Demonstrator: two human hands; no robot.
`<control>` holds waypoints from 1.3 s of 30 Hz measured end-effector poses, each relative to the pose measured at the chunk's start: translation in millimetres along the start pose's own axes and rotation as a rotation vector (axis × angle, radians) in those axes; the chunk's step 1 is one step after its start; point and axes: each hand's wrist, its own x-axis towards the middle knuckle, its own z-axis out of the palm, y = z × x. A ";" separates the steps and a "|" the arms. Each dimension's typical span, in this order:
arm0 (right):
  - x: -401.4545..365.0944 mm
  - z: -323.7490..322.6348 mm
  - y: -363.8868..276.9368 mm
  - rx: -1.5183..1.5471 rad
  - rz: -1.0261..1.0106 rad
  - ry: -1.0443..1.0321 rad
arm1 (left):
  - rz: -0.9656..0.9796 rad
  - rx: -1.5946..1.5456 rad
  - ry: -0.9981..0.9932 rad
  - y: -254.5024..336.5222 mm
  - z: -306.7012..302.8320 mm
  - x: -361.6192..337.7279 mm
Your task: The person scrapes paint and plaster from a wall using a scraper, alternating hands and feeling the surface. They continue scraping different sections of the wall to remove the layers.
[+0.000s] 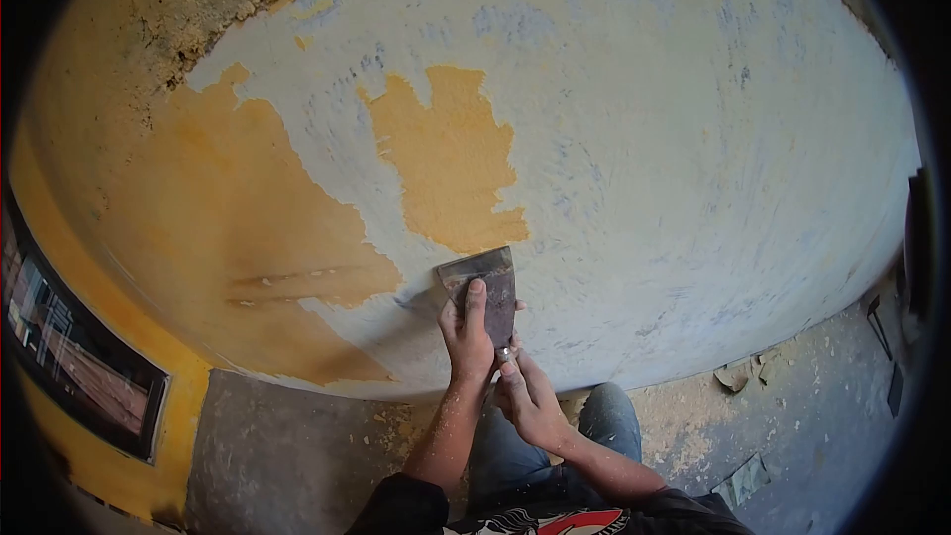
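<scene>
A wide paint scraper [495, 302] points up the wall, its straight blade edge at the lower border of a yellow paint patch [456, 168]. My left hand [468, 337] is closed on the blade part, thumb lying flat along its face. Lower down, my right hand [535, 406] wraps round the handle just below the metal collar. The handle itself is mostly hidden by the fingers. Around the patch the wall [644, 159] is bare and whitish, with bluish smears. Pale flakes dot my left forearm.
A larger area of yellow paint [228, 218] covers the wall's left side, with rough crumbling plaster [198, 0] above it. A dark-framed window [84, 337] is at far left. Paint chips [693, 446] and peeled pieces [733, 376] lie on the grey floor [277, 456].
</scene>
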 end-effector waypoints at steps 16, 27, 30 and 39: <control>-8.8 2.2 -25.3 -0.036 0.066 0.061 | -0.059 0.002 -0.003 16.8 13.7 2.7; -4.9 -2.1 -25.2 -0.133 -0.054 0.071 | -0.076 0.002 0.001 11.1 15.1 -0.7; -16.2 -10.3 -35.1 -0.157 0.043 0.077 | -0.059 -0.024 0.028 0.3 22.1 -6.8; -6.8 -18.5 -41.9 -0.189 0.087 0.108 | -0.104 -0.004 -0.021 4.6 27.0 -1.0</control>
